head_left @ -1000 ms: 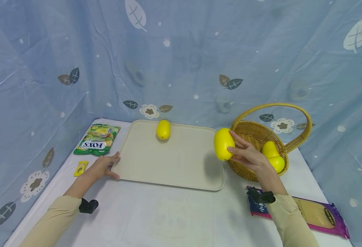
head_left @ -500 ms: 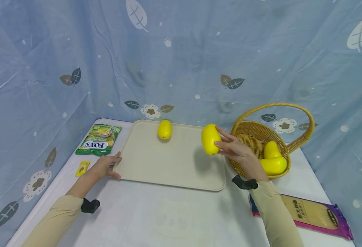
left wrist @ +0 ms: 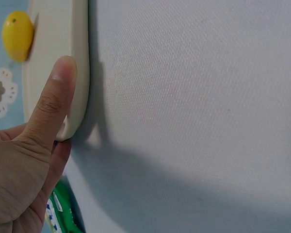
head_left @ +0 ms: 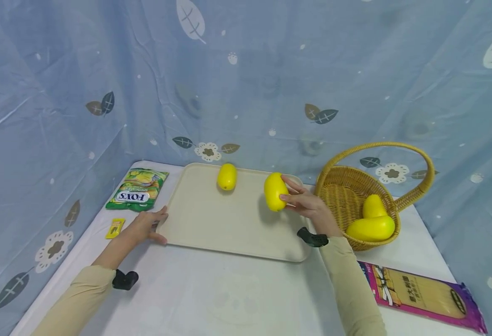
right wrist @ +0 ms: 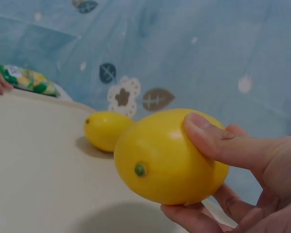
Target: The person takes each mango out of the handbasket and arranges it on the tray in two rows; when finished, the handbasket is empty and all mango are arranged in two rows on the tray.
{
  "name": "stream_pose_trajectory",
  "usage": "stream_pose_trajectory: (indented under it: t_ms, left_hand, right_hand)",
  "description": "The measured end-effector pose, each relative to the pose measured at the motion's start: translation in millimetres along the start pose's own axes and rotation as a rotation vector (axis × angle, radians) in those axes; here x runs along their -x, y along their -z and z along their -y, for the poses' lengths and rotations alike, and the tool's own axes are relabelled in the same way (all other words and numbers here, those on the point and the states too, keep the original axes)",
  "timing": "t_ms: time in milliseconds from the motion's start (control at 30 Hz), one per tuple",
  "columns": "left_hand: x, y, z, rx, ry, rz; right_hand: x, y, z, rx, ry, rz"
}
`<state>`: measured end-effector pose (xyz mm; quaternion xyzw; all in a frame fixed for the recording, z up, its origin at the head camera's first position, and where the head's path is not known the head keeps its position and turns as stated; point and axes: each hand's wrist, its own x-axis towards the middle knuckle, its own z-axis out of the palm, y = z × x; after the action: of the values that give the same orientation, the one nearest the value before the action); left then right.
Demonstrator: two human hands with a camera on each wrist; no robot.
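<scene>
My right hand (head_left: 308, 205) holds a yellow mango (head_left: 275, 192) between thumb and fingers, above the right part of the beige tray (head_left: 225, 219). In the right wrist view, the held mango (right wrist: 167, 158) shows a green stem nub, and its shadow falls on the tray beneath. A second yellow mango (head_left: 227, 177) lies at the tray's back edge. At the tray's front left corner is my left hand (head_left: 142, 227). The left wrist view shows its thumb (left wrist: 56, 97) over the rim and its fingers around the corner, gripping the tray.
A wicker basket (head_left: 342, 173) with a tall handle stands right of the tray, holding a yellow mango (head_left: 371, 228) and another behind it. A noodle packet (head_left: 426, 291) lies front right. A green FOX'S bag (head_left: 138, 189) and a small yellow sachet (head_left: 115, 228) lie left. Patterned blue curtain surrounds the table.
My right hand has carried the mango leftward from beside the basket to over the tray. My left hand stays at the tray corner. More of the noodle packet is now visible.
</scene>
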<state>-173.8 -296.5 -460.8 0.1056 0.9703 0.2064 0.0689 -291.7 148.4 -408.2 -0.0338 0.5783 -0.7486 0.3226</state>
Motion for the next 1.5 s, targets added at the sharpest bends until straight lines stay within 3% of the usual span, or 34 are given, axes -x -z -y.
stream_pose_trajectory:
  t_ms: [233,433,867,1267,1500]
  left_hand:
    - [-2.5,0.2,0.4,-0.002,-0.002,0.009]
    - [-0.5,0.7,-0.4,0.018,0.015,0.012]
    - [1.9,-0.5,-1.0,0.008,0.006,0.005]
    - [0.2,-2.3,-0.7,-0.004,0.02,-0.005]
    - [0.3,-1.1,-2.1,-0.019,0.029,-0.007]
  right_hand:
    - [-18.3,7,-4,0.009,-0.015,-0.02]
    - [-29.0,12,-10,0.088,-0.007,-0.006]
    - [-57.6,17,-17,0.109,-0.019,-0.082]
    - [-75.5,19,-18,0.224,0.033,-0.117]
    - [-83.0,16,-18,0.177,0.038,-0.152]
